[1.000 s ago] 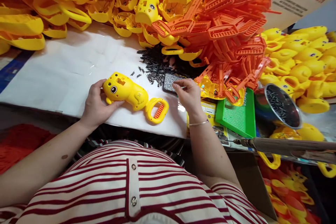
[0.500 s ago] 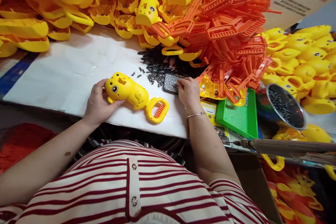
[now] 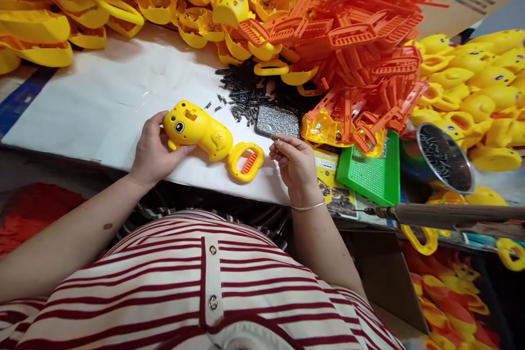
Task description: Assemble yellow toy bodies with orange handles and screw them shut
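Right of centre, the right hand (image 3: 297, 163) has left the grey tray (image 3: 278, 121), fingertips together, any contents unclear; centre-left, the left hand (image 3: 152, 149) still clasps the yellow toy (image 3: 202, 131).

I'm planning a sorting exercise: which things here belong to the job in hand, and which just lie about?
Likely in the job:
yellow toy, held by the left hand
small silvery pieces, near the pinched right hand

Apparently just lying about:
green tray
yellow printed sheet
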Demonstrator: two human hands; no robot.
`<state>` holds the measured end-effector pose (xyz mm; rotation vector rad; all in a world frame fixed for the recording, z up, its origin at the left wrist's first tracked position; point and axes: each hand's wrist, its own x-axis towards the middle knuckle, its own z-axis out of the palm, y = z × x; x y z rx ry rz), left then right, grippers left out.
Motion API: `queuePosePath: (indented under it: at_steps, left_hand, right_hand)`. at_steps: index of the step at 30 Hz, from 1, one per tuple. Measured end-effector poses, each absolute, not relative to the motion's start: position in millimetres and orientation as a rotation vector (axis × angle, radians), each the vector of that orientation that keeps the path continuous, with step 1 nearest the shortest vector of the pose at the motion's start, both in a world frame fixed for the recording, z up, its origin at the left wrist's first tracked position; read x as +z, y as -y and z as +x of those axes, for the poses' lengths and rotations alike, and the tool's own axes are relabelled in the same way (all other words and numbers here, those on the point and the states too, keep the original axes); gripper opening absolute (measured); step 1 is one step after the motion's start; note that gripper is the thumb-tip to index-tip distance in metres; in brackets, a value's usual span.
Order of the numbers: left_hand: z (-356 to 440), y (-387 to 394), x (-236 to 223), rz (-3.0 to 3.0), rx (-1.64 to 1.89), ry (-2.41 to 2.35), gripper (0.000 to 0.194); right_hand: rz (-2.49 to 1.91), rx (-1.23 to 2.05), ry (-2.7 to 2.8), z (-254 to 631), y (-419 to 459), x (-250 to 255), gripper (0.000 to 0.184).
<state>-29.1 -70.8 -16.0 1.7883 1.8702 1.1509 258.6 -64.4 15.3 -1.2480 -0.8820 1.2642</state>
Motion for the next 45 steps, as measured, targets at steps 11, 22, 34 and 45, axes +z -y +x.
queuePosePath:
  at_steps: [11,22,34,45]
  left_hand:
    - [-29.6,69.9,-16.2,1.806,1.147,-1.883,0.079]
    - [-31.3,69.2,-18.8,1.842,1.147,-1.848,0.079]
    - [-29.4,70.9,-16.6,1.824,1.137,-1.856,0.081]
    - [-30.1,70.3,-17.4,1.82,1.134,-1.862,0.081]
  right_hand:
    - [-1.254,1.234,0.723,267.8,44.9,17.5,0.011]
    - [-1.208,1.266,0.984,264.7,66.1,19.2,0.015]
    - [-1.366,0.6,2.038,228.3,111.5,10.4,0.009]
    - [-1.481,0.541,2.068,225.6,108.1,11.4,0.01]
